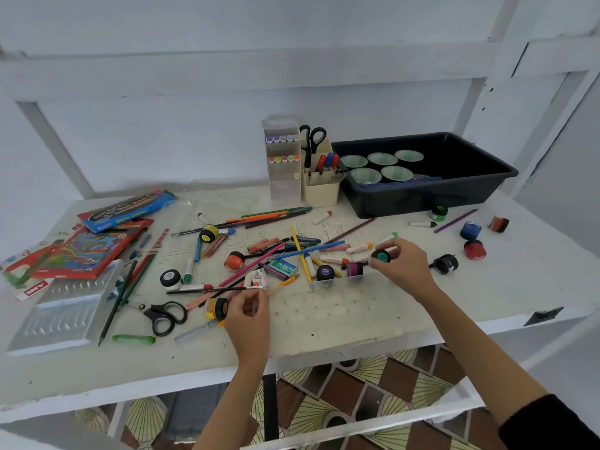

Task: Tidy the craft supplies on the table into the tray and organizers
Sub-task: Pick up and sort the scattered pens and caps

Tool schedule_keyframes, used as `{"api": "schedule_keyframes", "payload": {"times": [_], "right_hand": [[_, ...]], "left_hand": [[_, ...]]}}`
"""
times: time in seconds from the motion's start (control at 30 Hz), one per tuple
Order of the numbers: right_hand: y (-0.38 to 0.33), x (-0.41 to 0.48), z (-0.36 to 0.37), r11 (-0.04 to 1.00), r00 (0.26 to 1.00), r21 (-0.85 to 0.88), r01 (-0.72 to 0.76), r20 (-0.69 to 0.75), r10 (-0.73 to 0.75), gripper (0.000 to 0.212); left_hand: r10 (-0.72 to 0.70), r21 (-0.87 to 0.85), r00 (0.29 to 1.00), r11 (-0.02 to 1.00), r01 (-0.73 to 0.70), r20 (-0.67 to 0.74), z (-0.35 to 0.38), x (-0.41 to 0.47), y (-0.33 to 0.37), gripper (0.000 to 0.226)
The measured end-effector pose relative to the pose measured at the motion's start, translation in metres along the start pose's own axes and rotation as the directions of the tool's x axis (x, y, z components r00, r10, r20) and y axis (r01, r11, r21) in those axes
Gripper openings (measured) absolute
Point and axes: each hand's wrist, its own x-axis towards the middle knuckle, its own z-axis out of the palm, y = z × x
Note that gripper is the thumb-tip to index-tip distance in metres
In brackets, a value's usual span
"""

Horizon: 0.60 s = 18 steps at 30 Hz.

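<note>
1. Pinching a teal-lidded paint pot (380, 255) in the curled fingertips of the right hand (402, 267), low over the table (324, 332) at the right edge of the central clutter.
2. Curling the fingers of the left hand (248, 315) nearer the front edge, touching a yellow paint pot (218, 308) on its left side; impossible to tell whether gripping that pot or one of the thin sticks at the fingertips.
3. Holding the two hands well apart.
4. Resting a dark blue pot (325, 272) and a purple pot (354, 268) in what looks like a clear organizer (344, 282), just beside the teal pot.
5. Leaving more pots loose on the table: orange (234, 260), white (170, 278), green (439, 212), blue (470, 230), red (474, 249) and black (445, 263).
6. Leaving pencils (276, 214), markers and a staples box (283, 267) strewn between the pots, with black scissors (165, 315) lying near the left hand.
7. Standing a black tray (470, 190) at the back right, holding pale paper cups (381, 158).
8. Standing a clear marker rack (284, 186) and a cream pen holder (321, 191) side by side, just left of the tray.
9. Piling a blue watercolour box (126, 211) on the coloured packs at the far left.
</note>
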Motion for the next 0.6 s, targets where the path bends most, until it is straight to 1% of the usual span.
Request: {"api": "schedule_keyframes", "payload": {"times": [0.07,0.17,0.23,0.3,0.43,0.5,0.6], "right_hand": [[-0.004,-0.007,-0.005,0.997,0.997,0.01,0.082,0.003,-0.082,0.028],[-0.005,-0.02,-0.009,0.988,0.98,-0.012,0.155,0.131,-0.152,0.03],[-0.001,-0.025,-0.009,0.978,0.96,-0.065,0.2,0.214,-0.182,0.031],[0.005,-0.027,-0.007,0.949,0.941,-0.168,0.266,0.26,-0.218,0.032],[0.013,-0.025,0.001,0.872,0.924,-0.337,0.355,0.271,-0.272,0.036],[0.014,-0.024,0.003,0.838,0.923,-0.406,0.365,0.276,-0.269,0.039],[0.016,-0.024,0.007,0.814,0.928,-0.458,0.358,0.271,-0.255,0.042]], "left_hand": [[0.003,-0.001,1.0,1.0,-0.003,-0.001,0.0,0.0,0.0,0.005],[0.003,0.003,1.0,1.0,-0.003,-0.002,0.0,0.0,-0.001,0.004],[0.004,0.007,1.0,1.0,-0.004,-0.003,0.001,0.0,-0.001,0.004],[0.008,0.01,1.0,1.0,-0.008,-0.005,0.001,0.0,-0.001,0.004],[0.028,0.009,1.0,1.0,-0.028,-0.004,0.0,-0.001,-0.002,0.004],[0.041,0.01,0.999,0.999,-0.041,-0.005,0.0,-0.001,-0.001,0.004],[0.056,0.013,0.998,0.998,-0.056,-0.008,0.0,-0.001,-0.002,0.005]]}}
